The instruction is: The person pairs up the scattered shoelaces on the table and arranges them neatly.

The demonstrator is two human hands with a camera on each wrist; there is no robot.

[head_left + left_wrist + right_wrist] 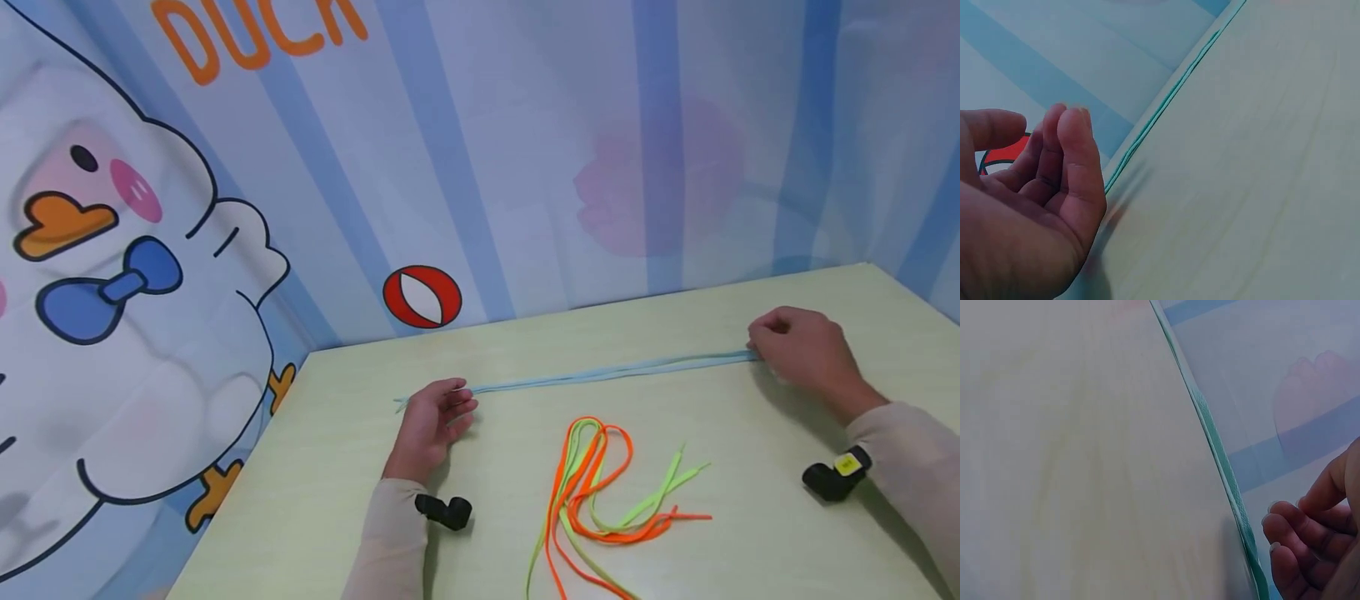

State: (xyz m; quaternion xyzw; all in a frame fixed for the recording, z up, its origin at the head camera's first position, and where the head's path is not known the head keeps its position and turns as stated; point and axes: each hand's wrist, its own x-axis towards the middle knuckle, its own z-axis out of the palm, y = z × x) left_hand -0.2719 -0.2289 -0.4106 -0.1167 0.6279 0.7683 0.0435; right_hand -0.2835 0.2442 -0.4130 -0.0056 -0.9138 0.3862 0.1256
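A light blue shoelace [600, 374], doubled into two strands, stretches straight across the table between the hands. Its tips poke out left of my left hand [429, 425], which partly covers it. In the left wrist view that hand's fingers [1082, 162] bend loosely, thumb apart, and the lace [1172, 94] passes behind them. My right hand [810, 354] is over the lace's other end, hiding it. There the fingers [1291, 534] are loosely bent with thumb and forefinger close together; the lace [1216, 444] runs beside them, outside the pinch.
Nearer the front of the table [300, 483] lie an orange shoelace [622, 537] and a lime green shoelace [660, 492], looped over each other. A printed cloth backdrop [510, 125] with a cartoon duck [150, 375] stands behind and left of the table.
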